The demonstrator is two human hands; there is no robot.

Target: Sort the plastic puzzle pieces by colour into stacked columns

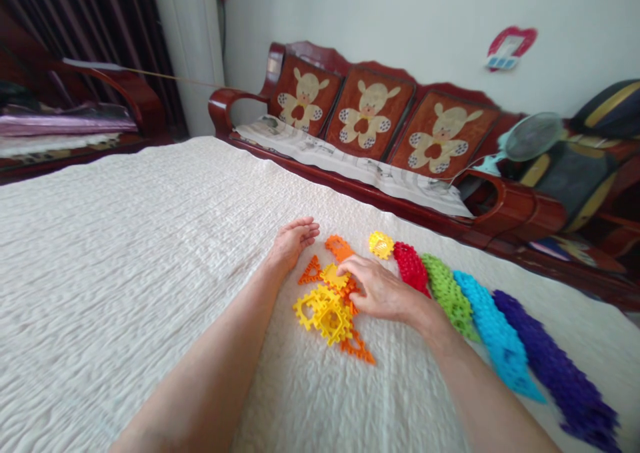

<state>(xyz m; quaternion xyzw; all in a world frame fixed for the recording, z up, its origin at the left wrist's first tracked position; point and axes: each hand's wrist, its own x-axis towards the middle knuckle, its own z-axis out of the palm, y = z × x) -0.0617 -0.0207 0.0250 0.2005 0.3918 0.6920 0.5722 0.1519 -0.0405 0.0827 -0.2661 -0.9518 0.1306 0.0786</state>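
Observation:
My left hand (296,241) rests on its edge on the quilted white cover, fingers stretched out, with nothing in it. Just right of it lies an orange triangular toothed building piece (311,271). My right hand (377,288) reaches over a loose pile, its fingertips at the edge of a yellow toothed piece (334,276) and its thumb held apart. Nearer to me are several yellow openwork pieces (324,313), overlapping one another. Orange pieces (358,349) stick out below them, and another orange piece (338,245) lies beyond. Part of the pile is hidden under my right hand.
To the right lie a yellow piece (381,245) and rows of red (411,266), green (450,294), light blue (496,333) and purple pieces (555,366). Beyond the cover (125,240) stands a wooden sofa (350,173), with a fan (533,136) at its right end.

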